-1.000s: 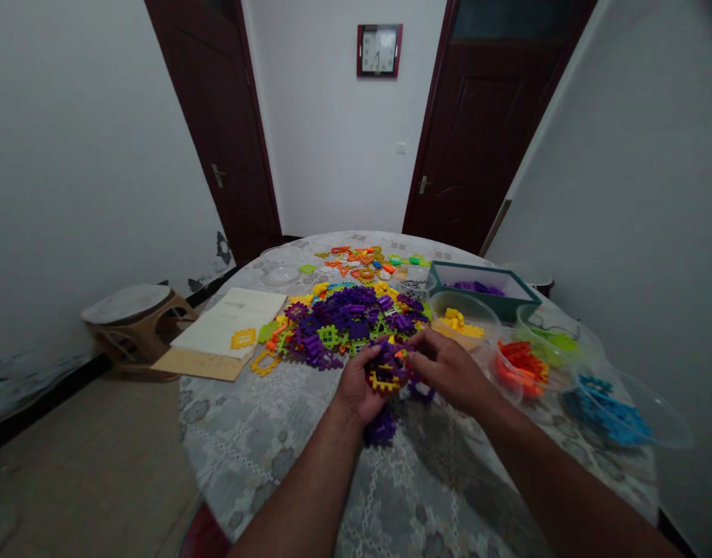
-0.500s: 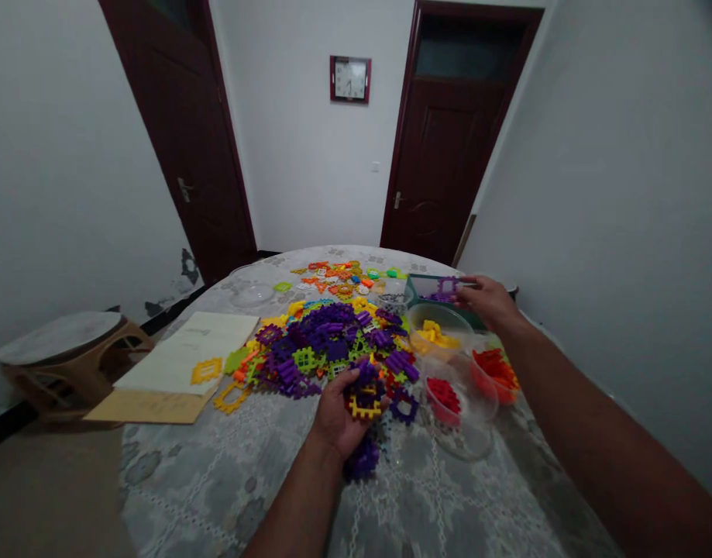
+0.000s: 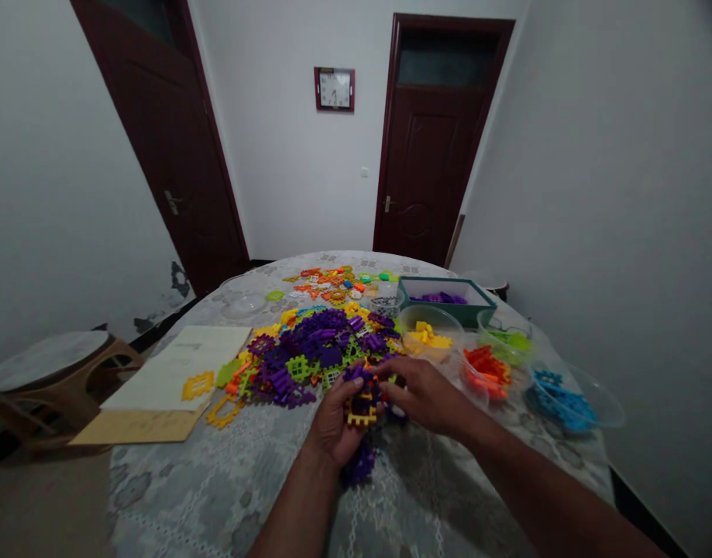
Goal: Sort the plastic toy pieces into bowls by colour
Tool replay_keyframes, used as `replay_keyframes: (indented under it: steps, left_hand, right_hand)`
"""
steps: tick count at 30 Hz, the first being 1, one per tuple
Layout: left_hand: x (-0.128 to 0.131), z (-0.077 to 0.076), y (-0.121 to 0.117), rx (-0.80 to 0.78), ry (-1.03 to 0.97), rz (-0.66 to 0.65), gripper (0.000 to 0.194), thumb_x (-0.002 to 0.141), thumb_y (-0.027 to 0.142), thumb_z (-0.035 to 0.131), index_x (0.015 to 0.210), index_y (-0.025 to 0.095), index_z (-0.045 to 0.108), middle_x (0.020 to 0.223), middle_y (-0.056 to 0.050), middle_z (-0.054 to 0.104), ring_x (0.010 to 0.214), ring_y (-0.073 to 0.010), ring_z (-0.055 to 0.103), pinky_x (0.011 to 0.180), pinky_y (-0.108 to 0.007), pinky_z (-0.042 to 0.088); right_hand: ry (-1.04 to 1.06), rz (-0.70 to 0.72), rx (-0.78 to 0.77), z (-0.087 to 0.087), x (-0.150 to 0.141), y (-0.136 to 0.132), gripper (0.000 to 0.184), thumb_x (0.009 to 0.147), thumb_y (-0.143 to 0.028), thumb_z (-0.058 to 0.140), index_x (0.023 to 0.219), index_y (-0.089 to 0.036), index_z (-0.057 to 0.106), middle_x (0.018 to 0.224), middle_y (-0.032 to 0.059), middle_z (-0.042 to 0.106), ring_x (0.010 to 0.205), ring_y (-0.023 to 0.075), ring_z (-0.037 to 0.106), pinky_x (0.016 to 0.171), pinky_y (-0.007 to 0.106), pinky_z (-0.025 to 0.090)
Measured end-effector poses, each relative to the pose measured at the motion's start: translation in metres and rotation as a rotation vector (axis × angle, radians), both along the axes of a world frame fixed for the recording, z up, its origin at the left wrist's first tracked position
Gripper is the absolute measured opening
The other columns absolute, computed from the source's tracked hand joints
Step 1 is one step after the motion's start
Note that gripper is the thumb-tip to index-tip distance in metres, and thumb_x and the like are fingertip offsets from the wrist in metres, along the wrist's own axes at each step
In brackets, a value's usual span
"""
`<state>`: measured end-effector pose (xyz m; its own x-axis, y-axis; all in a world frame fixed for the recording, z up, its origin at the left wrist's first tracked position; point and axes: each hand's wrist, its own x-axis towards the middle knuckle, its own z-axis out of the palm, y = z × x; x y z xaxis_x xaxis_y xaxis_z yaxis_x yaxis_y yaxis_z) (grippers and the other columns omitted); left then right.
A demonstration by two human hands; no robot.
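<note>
My left hand (image 3: pixel 335 422) is closed around a small stack of interlocking plastic building pieces, with a yellow square frame (image 3: pixel 361 411) at the front and purple ones (image 3: pixel 356 375) behind. My right hand (image 3: pixel 417 391) reaches over to this stack, its fingers bent against the stack's right side; what lies between its fingertips is hidden. Below my left hand, more purple pieces (image 3: pixel 360 463) show on the tablecloth. Just beyond both hands spreads a large mixed heap of building pieces (image 3: pixel 326 337), mostly purple with green, yellow and orange.
A green-rimmed box (image 3: pixel 475 311) holds purple pieces. Clear bowls hold yellow (image 3: pixel 428 335), orange-red (image 3: pixel 488 372), lime (image 3: pixel 514 339) and blue pieces (image 3: pixel 565 403). An open paper pad (image 3: pixel 175 364) lies left, a yellow frame (image 3: pixel 197 385) on it. Orange pieces (image 3: pixel 332 283) lie scattered at the back.
My right hand has come back from the green box, where it held a purple frame, to the stack in my left hand. That purple frame is no longer seen in it.
</note>
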<state>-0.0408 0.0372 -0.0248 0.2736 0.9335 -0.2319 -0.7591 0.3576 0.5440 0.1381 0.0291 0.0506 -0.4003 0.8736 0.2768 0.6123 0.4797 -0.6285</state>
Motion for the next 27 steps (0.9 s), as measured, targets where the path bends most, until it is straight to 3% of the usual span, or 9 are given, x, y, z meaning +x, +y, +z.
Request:
replay_keyframes:
  steps: [4, 8, 14, 17, 21, 24, 27]
  left_hand:
    - [0.002, 0.0, 0.0, 0.024, -0.05, -0.025, 0.05, 0.082, 0.011, 0.075, 0.13, 0.019, 0.063, 0.106, -0.01, 0.077, 0.086, -0.0225, 0.075, 0.073, -0.035, 0.063]
    - [0.005, 0.003, 0.0, -0.067, -0.125, -0.03, 0.028, 0.09, 0.028, 0.074, 0.115, 0.016, 0.07, 0.101, -0.009, 0.077, 0.079, -0.0208, 0.074, 0.069, -0.034, 0.062]
    - [0.004, 0.006, 0.0, -0.102, -0.151, -0.069, 0.036, 0.097, 0.046, 0.062, 0.11, 0.014, 0.07, 0.089, -0.009, 0.076, 0.069, -0.0215, 0.072, 0.062, -0.035, 0.059]
    - [0.001, 0.006, 0.0, -0.097, -0.145, -0.079, 0.036, 0.098, 0.044, 0.057, 0.115, 0.014, 0.069, 0.088, -0.01, 0.076, 0.065, -0.0217, 0.071, 0.058, -0.035, 0.057]
    - [-0.002, 0.003, 0.002, -0.114, -0.114, -0.072, 0.032, 0.095, 0.031, 0.058, 0.122, 0.017, 0.067, 0.09, -0.009, 0.076, 0.067, -0.0228, 0.071, 0.057, -0.035, 0.056]
    - [-0.002, 0.001, 0.004, -0.11, -0.11, -0.072, 0.031, 0.094, 0.029, 0.06, 0.123, 0.018, 0.065, 0.095, -0.01, 0.075, 0.069, -0.0221, 0.072, 0.057, -0.034, 0.056]
    - [-0.002, 0.0, 0.005, -0.131, -0.101, -0.078, 0.031, 0.098, 0.036, 0.058, 0.122, 0.017, 0.065, 0.097, -0.012, 0.076, 0.069, -0.0214, 0.073, 0.056, -0.033, 0.057]
  right_hand:
    - [-0.014, -0.026, 0.041, -0.015, -0.012, -0.003, 0.019, 0.091, -0.017, 0.063, 0.107, -0.022, 0.073, 0.104, 0.0063, 0.075, 0.099, 0.0216, 0.069, 0.089, 0.034, 0.051]
    - [0.022, -0.054, -0.01, -0.024, -0.012, -0.001, 0.012, 0.091, -0.02, 0.064, 0.101, -0.021, 0.071, 0.097, 0.0045, 0.074, 0.09, 0.02, 0.068, 0.083, 0.033, 0.051]
    - [0.234, -0.103, -0.215, -0.029, -0.016, -0.006, 0.012, 0.088, -0.028, 0.063, 0.097, -0.021, 0.068, 0.088, 0.0012, 0.072, 0.076, 0.0169, 0.065, 0.069, 0.028, 0.05]
    - [0.422, -0.118, -0.364, -0.022, -0.008, -0.003, 0.018, 0.085, -0.033, 0.065, 0.099, -0.021, 0.064, 0.082, -0.0013, 0.068, 0.066, 0.014, 0.06, 0.06, 0.026, 0.047]
    - [0.466, -0.146, -0.335, -0.003, 0.024, 0.011, 0.031, 0.082, -0.032, 0.068, 0.111, -0.021, 0.062, 0.079, -0.0033, 0.065, 0.064, 0.0126, 0.059, 0.059, 0.024, 0.046]
    - [0.361, -0.144, -0.388, 0.009, 0.056, 0.035, 0.032, 0.079, -0.029, 0.068, 0.109, -0.018, 0.067, 0.069, -0.0037, 0.064, 0.057, 0.0129, 0.059, 0.055, 0.025, 0.048]
    - [0.424, -0.308, -0.365, 0.018, 0.085, 0.072, 0.028, 0.073, -0.024, 0.072, 0.099, -0.016, 0.069, 0.064, -0.0017, 0.065, 0.054, 0.0145, 0.061, 0.051, 0.025, 0.05]
